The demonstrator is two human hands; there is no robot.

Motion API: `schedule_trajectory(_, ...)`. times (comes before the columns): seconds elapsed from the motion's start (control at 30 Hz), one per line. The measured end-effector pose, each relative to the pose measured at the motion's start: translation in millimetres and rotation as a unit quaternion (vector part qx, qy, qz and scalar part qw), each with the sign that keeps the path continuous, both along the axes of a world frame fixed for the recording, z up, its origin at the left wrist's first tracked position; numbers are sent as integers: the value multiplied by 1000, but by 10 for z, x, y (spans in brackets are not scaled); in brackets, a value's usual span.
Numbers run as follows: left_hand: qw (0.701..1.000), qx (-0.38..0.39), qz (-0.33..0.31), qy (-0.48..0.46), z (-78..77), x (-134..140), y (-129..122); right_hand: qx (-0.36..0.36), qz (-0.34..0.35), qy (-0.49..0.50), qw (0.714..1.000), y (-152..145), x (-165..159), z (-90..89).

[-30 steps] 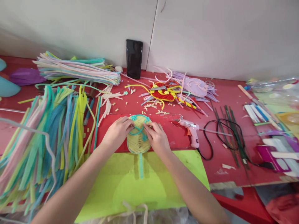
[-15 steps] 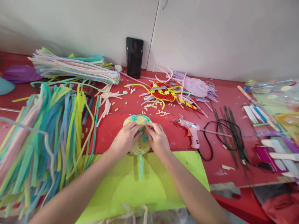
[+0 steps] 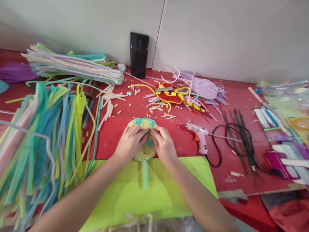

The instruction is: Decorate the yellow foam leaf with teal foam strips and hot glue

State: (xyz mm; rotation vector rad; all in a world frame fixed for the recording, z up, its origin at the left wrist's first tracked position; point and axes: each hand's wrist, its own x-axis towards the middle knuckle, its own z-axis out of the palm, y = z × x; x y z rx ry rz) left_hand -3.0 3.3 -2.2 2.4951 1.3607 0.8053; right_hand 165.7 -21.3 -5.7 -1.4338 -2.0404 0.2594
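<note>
A round yellow pipe-cleaner fan (image 3: 146, 153) with a teal rim lies flat before me, its teal handle (image 3: 145, 175) pointing toward me. Small teal flowers (image 3: 138, 121) dot its upper part, and another teal flower (image 3: 149, 142) shows between my hands. My left hand (image 3: 129, 141) covers the fan's left side, fingertips pinched near its middle. From the other side, my right hand (image 3: 165, 143) meets it with thumb and forefinger pressed together. Whatever small piece sits between the fingertips is hidden. To the right lies a pink glue gun (image 3: 201, 137) holding a glue stick.
Pipe-cleaner bundles (image 3: 48, 135) fill the left. A black phone (image 3: 139, 55) leans against the wall. Behind the fan lie cut scraps (image 3: 116, 96), a red-and-yellow piece (image 3: 170, 96) and a lilac one (image 3: 205, 88). A black cord (image 3: 218, 161) trails right. A lime sheet (image 3: 169, 190) covers the front.
Both hands stay at the fan with only slight finger movement; the fingertips sit a little differently. The view has shifted slightly.
</note>
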Motion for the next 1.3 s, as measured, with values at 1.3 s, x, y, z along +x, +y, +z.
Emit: schedule_trajectory(1.3,997,-60,-13,-43,-59,-46,70,-138,-427,-28,893,-508,1471,38)
